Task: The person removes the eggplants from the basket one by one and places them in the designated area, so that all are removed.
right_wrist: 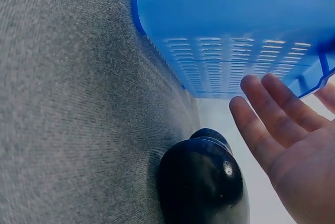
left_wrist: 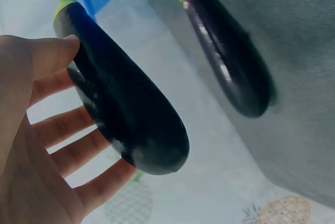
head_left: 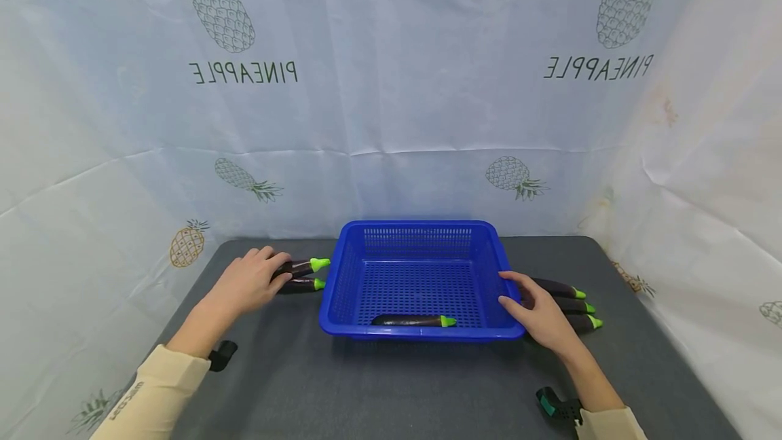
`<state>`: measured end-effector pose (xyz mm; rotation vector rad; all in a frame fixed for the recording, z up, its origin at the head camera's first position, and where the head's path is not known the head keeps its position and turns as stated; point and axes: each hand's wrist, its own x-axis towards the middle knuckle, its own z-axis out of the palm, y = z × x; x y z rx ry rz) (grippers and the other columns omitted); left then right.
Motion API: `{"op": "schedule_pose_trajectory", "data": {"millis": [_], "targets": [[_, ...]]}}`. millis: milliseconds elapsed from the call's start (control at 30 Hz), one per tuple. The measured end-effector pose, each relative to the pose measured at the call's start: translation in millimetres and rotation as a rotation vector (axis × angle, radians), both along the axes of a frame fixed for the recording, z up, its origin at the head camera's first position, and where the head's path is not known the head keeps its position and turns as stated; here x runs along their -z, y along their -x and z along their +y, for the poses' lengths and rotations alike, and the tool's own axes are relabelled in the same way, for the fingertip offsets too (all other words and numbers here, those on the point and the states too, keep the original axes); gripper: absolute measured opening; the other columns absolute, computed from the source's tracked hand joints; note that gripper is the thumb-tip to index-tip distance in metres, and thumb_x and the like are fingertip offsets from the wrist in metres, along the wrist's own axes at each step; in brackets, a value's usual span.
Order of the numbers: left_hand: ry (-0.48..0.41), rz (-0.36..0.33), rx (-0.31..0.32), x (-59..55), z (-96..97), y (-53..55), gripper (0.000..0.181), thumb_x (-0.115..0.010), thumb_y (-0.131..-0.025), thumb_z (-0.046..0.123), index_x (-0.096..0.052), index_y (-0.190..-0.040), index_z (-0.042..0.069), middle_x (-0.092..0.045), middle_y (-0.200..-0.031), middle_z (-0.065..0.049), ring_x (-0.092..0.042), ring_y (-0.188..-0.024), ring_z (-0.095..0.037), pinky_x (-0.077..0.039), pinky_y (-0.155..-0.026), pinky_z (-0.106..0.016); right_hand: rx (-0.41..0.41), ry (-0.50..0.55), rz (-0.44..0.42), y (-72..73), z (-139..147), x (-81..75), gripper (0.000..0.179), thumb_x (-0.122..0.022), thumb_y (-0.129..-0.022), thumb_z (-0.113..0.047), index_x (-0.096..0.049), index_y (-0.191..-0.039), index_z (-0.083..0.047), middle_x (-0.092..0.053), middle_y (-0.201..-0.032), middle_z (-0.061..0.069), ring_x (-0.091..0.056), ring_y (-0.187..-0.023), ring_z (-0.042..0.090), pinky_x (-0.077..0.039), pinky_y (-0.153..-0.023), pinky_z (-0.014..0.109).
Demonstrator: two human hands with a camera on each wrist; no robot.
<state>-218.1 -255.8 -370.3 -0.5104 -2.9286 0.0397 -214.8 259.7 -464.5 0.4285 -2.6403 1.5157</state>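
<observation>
On the left, my left hand [head_left: 244, 280] holds a dark purple eggplant [left_wrist: 120, 98] between thumb and fingers, its green stem end pointing toward the basket. Another eggplant [left_wrist: 227, 51] lies on the table just beside it. A blue plastic basket [head_left: 421, 333] with perforated walls stands in the middle, and one eggplant [head_left: 409, 320] lies inside along its near wall. My right hand [head_left: 540, 314] grips the basket's right rim, thumb and index finger over the edge. The other fingers [right_wrist: 277, 109] stay outside, below the rim.
Right of the basket, partly behind my right hand, lie three more eggplants [head_left: 571, 305] with green stem ends. The dark grey table [head_left: 397, 392] is bordered at the back and sides by a pale cloth [head_left: 415, 107] printed with pineapples.
</observation>
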Motion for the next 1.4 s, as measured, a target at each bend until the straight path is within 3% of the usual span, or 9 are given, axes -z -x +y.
{"op": "schedule_pose_trajectory", "data": {"millis": [300, 433, 933, 1400], "targets": [[0.018, -0.022, -0.019, 21.5, -12.7, 1.3, 0.036, -0.063, -0.092, 0.030, -0.061, -0.121, 0.010, -0.057, -0.103, -0.010, -0.054, -0.090, -0.032, -0.045, -0.065, -0.046, -0.005, 0.007, -0.003, 0.8, -1, 0.5, 0.052, -0.061, -0.094, -0.026, -0.042, -0.141, -0.013, -0.046, -0.136, 0.023, -0.058, -0.106, 0.034, -0.055, -0.076, 0.038], [0.024, -0.037, -0.009, 32.1, -14.1, 2.6, 0.035, -0.063, -0.091, 0.030, -0.061, -0.121, 0.010, -0.056, -0.103, -0.010, -0.054, -0.088, -0.030, -0.045, -0.063, -0.044, 0.004, -0.007, -0.001, -1.2, -3, -3.2, 0.051, -0.060, -0.094, -0.022, -0.042, -0.140, -0.009, -0.045, -0.136, 0.025, -0.058, -0.106, 0.037, -0.055, -0.077, 0.040], [0.057, -0.046, -0.011, 60.6, -19.2, 7.8, 0.036, -0.065, -0.090, 0.031, -0.062, -0.120, 0.011, -0.057, -0.101, -0.011, -0.055, -0.090, -0.032, -0.047, -0.067, -0.049, -0.028, 0.056, -0.013, 3.0, 1, 4.3, 0.053, -0.061, -0.094, -0.025, -0.041, -0.142, -0.012, -0.045, -0.136, 0.023, -0.058, -0.107, 0.036, -0.055, -0.076, 0.038], [0.072, -0.048, -0.024, 76.1, -19.2, 10.5, 0.034, -0.066, -0.089, 0.031, -0.062, -0.117, 0.013, -0.057, -0.100, -0.011, -0.056, -0.092, -0.033, -0.047, -0.067, -0.049, -0.031, 0.050, -0.022, 0.1, 1, 1.5, 0.054, -0.061, -0.094, -0.027, -0.040, -0.142, -0.013, -0.044, -0.136, 0.024, -0.058, -0.107, 0.037, -0.056, -0.075, 0.038]]}}
